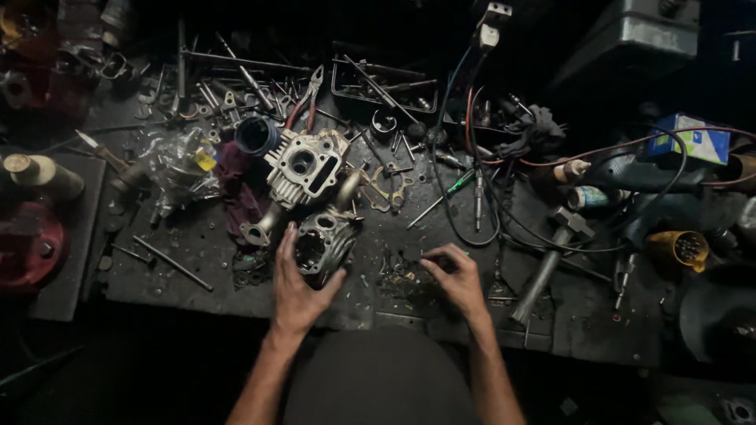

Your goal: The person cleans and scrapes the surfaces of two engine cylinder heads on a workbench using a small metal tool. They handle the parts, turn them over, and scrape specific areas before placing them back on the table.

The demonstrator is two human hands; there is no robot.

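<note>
Head view: dark, tool-strewn workbench (pixel 197 267) under both hands, dim surroundings.

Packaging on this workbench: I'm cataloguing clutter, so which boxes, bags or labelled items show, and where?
Small cardboard box: far right, rectangular, blue, white and green.
Clear plastic bag: left of the engine parts, crumpled, with a yellow tag.
Small cylinder: right of centre, lying down, pale label with a teal band.
No screens or signs visible.
</note>
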